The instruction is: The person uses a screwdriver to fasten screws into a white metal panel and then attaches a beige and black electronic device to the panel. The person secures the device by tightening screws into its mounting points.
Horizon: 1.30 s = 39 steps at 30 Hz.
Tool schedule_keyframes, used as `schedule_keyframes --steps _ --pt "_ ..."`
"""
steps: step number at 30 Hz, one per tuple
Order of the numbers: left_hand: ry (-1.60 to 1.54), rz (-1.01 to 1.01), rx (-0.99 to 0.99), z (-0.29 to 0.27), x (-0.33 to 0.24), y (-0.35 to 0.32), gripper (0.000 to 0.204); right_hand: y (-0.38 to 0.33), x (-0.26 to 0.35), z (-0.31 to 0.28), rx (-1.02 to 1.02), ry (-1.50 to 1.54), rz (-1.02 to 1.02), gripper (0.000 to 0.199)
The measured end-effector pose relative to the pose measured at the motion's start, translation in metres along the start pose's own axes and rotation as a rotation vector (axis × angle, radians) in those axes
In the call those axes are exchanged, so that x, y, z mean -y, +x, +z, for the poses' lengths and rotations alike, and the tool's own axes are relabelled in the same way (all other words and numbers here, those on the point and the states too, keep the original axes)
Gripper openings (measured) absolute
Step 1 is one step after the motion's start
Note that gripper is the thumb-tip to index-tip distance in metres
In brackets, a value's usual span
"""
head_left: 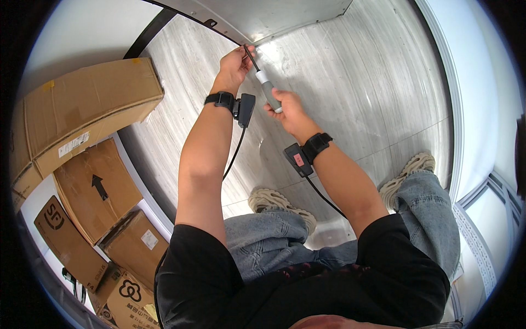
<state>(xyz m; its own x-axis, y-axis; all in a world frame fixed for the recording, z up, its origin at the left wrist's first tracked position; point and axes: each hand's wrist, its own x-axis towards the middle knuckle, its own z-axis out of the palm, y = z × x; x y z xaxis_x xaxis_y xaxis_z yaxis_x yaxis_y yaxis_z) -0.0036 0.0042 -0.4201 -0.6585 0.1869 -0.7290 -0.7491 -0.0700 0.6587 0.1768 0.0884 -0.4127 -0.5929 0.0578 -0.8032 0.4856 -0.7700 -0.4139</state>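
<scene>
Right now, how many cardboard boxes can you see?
5, all at left: top box, arrow box, outer box, small box, bottom box. More may be hidden.

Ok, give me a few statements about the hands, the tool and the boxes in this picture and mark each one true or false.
1. The right hand grips the grey handle of a screwdriver. True.
2. The left hand rests on a cardboard box. False: it is up at the screwdriver's dark shaft, near the tip.
3. Both wrists carry a black strap with a small device and a cable. True.
4. The cardboard boxes are stacked on the person's right. False: they lie on the person's left.
5. The person wears light shoes and blue jeans. True.
</scene>
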Motion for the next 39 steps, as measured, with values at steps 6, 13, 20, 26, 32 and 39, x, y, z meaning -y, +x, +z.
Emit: schedule_keyframes --steps 6,13,20,26,32,39 --pt "-0.001 -0.003 0.007 0.001 -0.001 0.0 0.019 -0.004 0.006 0.004 0.068 0.031 0.052 0.037" --pt "-0.02 -0.003 0.001 0.001 -0.002 -0.003 0.02 -0.009 0.011 -0.002 0.108 0.391 0.189 0.035" --pt "0.013 0.0 0.014 -0.001 0.0 -0.003 0.016 -0.025 0.019 0.0 0.221 0.186 0.146 0.036" --pt "0.087 -0.017 0.092 -0.001 0.01 -0.014 0.026 -0.026 0.005 -0.019 0.282 0.163 0.165 0.036" --pt "0.259 0.067 0.099 0.018 0.008 -0.054 0.035 -0.046 0.016 -0.026 0.34 -0.031 0.094 0.037" --pt "0.397 0.158 0.052 0.057 -0.054 -0.162 0.024 -0.122 0.079 -0.006 0.339 -0.427 -0.004 0.025"
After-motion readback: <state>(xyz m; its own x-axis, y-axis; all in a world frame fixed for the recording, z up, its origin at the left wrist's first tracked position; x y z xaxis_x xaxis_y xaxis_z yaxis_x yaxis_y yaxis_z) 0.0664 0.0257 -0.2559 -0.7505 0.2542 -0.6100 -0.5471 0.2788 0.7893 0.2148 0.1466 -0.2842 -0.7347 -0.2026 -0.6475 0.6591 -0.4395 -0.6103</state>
